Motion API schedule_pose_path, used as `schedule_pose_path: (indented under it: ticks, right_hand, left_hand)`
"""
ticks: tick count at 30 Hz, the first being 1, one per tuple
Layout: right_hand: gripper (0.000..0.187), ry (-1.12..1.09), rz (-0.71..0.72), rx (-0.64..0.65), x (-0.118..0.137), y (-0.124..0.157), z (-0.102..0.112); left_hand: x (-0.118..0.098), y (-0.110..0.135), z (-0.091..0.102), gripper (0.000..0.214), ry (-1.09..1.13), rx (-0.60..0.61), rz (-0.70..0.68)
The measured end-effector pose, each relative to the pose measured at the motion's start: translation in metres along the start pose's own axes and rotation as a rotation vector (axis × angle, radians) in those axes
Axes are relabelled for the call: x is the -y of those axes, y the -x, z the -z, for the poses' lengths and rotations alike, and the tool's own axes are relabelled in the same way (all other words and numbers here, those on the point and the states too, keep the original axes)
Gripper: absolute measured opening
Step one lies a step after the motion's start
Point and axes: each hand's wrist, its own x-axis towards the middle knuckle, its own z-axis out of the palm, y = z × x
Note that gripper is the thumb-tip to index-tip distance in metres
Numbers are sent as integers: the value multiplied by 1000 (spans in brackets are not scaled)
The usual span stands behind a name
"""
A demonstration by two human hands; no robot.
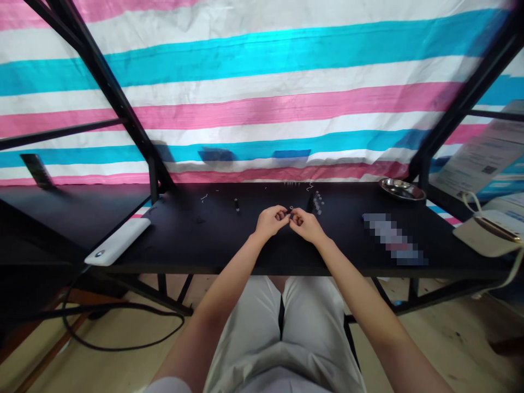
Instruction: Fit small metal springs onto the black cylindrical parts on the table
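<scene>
My left hand (pixel 271 221) and my right hand (pixel 307 225) meet above the middle of the black table (pixel 196 240). The fingers of both are pinched together around a tiny dark piece (pixel 289 210) with a pale ring-like end. It is too small to name, and the fingertips partly cover it. Just beyond my right hand stands a dark upright piece (pixel 310 203), beside a cluster of small grey round pieces (pixel 318 203). Left of my hands is a short black cylinder (pixel 236 204) with light ends.
A shiny metal plate (pixel 403 189) sits at the back right. A blurred-out flat item (pixel 393 237) lies nearer. A beige bag (pixel 487 236) rests at the right edge, a white oblong device (pixel 118 242) at the left. White scraps (pixel 203 197) and a row of tiny pieces (pixel 292 184) lie toward the back.
</scene>
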Motion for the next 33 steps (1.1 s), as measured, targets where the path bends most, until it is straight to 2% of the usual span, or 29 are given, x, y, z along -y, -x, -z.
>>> schedule_pose_path:
  ticks: [3,6,10,15,33]
  right_hand:
    - [25,22,8,12,0,0,0]
    - [25,43,-14,12,-1,0,1]
    - [26,72,-34,26,-4,0,0]
    - [27,74,-48,55,-5,0,-2]
    - [22,88,-66,63,-2,0,1]
  left_hand:
    - [2,-4,9,18,-104,-79,94]
    - [9,-8,24,19,-234,-168,312]
    - [26,-9,44,23,-433,-181,579]
    - [41,-6,54,27,-500,-183,761]
    - [41,-2,63,26,-547,-188,780]
